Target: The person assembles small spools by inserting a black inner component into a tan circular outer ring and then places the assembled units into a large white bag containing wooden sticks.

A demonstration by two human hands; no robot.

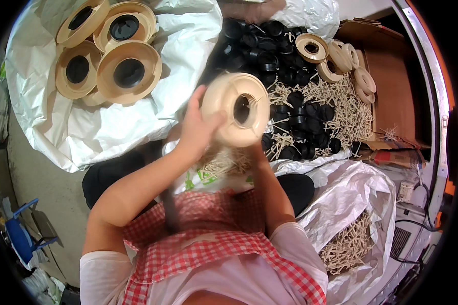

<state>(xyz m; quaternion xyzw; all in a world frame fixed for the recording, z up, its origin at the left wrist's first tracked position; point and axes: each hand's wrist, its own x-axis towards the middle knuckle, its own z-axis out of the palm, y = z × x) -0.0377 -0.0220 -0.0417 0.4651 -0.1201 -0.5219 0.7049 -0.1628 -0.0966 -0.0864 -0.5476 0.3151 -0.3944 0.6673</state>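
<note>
ring in hand: a round beige plastic ring point(223, 104), held up at 12 o'clock, just above the middle of my view.
left hand: my left hand point(201, 127) is closed on its rim at the ring's 9 o'clock, thumb over the face.
right hand: my right hand point(257, 148) comes up at the ring's 5 o'clock; fingers hidden behind, so i cannot tell their grip.
done, i judge: four black-centred rings point(107, 79) on white plastic sheeting point(180, 104) at 10 o'clock, part of another beneath.
left, i judge: this ring, its centre unfilled, plus several loose beige rings point(364, 80) between 1 and 2 o'clock, beside heaped black caps point(300, 123); i can't count either exactly.
ring's look: pale, smooth, slightly shiny, rounded at the edge, fine lines running outward from a threaded open hole; tilted, a little blurred.
</note>
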